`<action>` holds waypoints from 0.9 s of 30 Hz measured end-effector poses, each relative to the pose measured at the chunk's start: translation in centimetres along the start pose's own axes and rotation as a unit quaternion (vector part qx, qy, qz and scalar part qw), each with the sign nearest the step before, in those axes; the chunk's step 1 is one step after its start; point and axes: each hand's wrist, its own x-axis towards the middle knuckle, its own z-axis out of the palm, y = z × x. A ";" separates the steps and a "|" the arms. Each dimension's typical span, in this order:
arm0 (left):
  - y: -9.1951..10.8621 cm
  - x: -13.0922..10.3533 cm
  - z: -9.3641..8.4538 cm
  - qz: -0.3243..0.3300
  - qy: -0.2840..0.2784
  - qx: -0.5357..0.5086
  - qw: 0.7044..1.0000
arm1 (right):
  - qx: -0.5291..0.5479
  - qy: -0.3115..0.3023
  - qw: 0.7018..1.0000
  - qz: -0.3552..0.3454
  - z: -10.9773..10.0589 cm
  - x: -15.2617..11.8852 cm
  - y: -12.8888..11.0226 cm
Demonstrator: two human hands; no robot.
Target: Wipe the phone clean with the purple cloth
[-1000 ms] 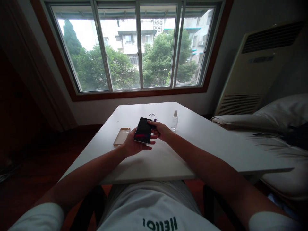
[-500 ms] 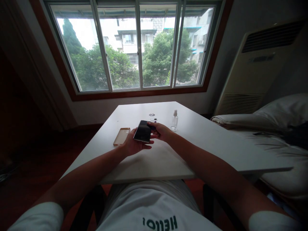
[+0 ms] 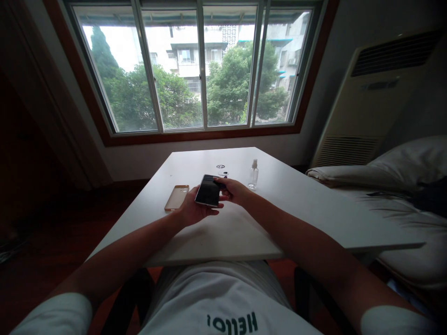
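Observation:
Above the white table, my left hand [image 3: 193, 209] cradles a smartphone [image 3: 208, 190] from below. Its dark screen faces up and tilts toward me, and some of my left fingers stick out past its right edge. At the upper right of the screen, my right hand [image 3: 233, 190] is closed, with the thumb on top, pinching a small dark cloth-like piece [image 3: 222, 185] against the phone. Most of that piece is hidden by the fingers. A tan phone case [image 3: 176, 198] with a camera cutout lies on the table, left of the phone and beside my left hand.
On the white table [image 3: 307, 218], a clear spray bottle [image 3: 253, 176] stands upright right of my right hand. Small round items [image 3: 220, 166] lie beyond the phone. A window [image 3: 202, 70] is ahead; a cream-coloured sofa [image 3: 412, 163] and a tall air conditioner [image 3: 377, 93] are at the right.
The phone and my left hand have shifted very slightly to the right. My right hand stays at the screen's upper right; the other things lie as before.

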 end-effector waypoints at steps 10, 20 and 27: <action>0.3 0.1 0.5 0.002 0.044 0.001 0.999 | -0.035 0.021 0.999 0.011 -0.3 0.4 0.0; 0.1 0.1 0.2 -0.004 0.027 0.014 1.000 | -0.059 0.032 0.998 -0.009 -0.3 0.3 0.1; -0.1 0.1 0.0 -0.002 0.029 0.018 0.999 | -0.069 0.027 0.997 -0.015 -0.5 0.7 0.3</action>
